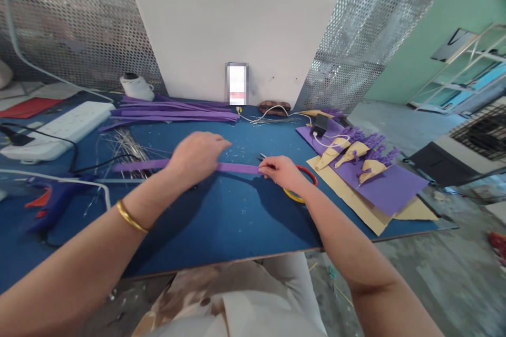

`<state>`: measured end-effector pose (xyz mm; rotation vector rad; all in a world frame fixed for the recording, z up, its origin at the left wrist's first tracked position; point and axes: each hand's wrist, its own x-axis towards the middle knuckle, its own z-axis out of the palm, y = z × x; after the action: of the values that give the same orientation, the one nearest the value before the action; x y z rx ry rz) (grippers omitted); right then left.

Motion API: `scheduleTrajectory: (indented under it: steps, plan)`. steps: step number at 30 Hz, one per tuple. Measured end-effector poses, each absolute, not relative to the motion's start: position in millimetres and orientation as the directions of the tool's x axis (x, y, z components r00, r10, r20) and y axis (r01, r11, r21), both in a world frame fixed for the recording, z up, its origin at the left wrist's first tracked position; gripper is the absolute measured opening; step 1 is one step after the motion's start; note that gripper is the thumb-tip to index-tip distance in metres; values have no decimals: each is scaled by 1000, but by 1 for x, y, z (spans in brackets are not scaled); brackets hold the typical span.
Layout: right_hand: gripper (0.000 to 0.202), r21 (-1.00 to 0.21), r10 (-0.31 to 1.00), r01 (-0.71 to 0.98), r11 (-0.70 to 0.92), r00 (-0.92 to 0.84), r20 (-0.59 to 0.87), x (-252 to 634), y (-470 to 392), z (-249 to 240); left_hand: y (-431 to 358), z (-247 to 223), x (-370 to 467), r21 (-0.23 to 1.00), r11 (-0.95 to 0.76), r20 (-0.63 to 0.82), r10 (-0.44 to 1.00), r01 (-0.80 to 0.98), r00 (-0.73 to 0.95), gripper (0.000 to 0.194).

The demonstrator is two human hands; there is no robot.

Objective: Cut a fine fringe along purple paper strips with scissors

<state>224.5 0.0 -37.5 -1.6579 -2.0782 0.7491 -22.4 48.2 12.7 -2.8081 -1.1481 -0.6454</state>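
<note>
A long, narrow purple strip (239,168) stretches from left to right between my hands, just over the blue tabletop. The thumb and fingertips of my right hand (282,171) pinch its right end. Around the middle of the strip is my left hand (195,155), closed, with its thumb and lower fingers hidden; the strip's other end runs out to the left. Beside and partly under my right hand lie scissors (294,197) with red and yellow handles, their blades pointing to the upper left.
At the left are a blue glue gun (59,195), a white power strip (59,131) and thin wires (126,147). More purple strips (177,113) lie behind. A phone (237,84) leans on a white board (229,21). Small purple bouquets (356,152) rest on purple sheets (395,184) at right.
</note>
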Motion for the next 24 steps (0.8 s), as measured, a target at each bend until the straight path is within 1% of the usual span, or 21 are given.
scheduleTrajectory:
  steps: [2, 5, 9, 11, 16, 18, 20, 22, 24]
  plan:
    - [23, -624, 971, 761, 180, -238, -9, 220, -1, -39, 38, 1, -1, 173, -759, 336, 644, 627, 687, 33]
    - [22, -628, 970, 752, 199, -243, 16, 216, -2, -38, 31, -13, 19, 272, -742, 254, 670, 613, 698, 29]
    - [21, -624, 970, 754, 202, -242, 21, 218, -3, -36, 38, -15, 19, 423, -650, 152, 738, 631, 658, 23]
    - [21, -619, 972, 759, 201, -232, 31, 217, -4, -35, 40, -11, 16, 510, -593, 107, 762, 623, 639, 23]
    - [20, -591, 972, 776, 221, -229, 63, 210, -6, -35, 31, -10, 20, 742, -418, -11, 774, 524, 633, 22]
    - [21, -557, 974, 801, 220, -217, 73, 211, -6, -31, 26, -14, 23, 819, -329, -30, 794, 470, 607, 22]
    - [23, -498, 983, 847, 185, -166, 82, 220, -6, -22, 24, -19, 24, 883, -235, -38, 827, 406, 561, 23]
    - [25, -411, 993, 905, 114, -93, 70, 234, -6, -12, 23, -24, 22, 932, -147, -46, 859, 331, 510, 24]
    - [26, -299, 999, 954, 35, -30, 23, 249, -8, -2, 24, -28, 21, 963, -66, -64, 884, 260, 462, 25]
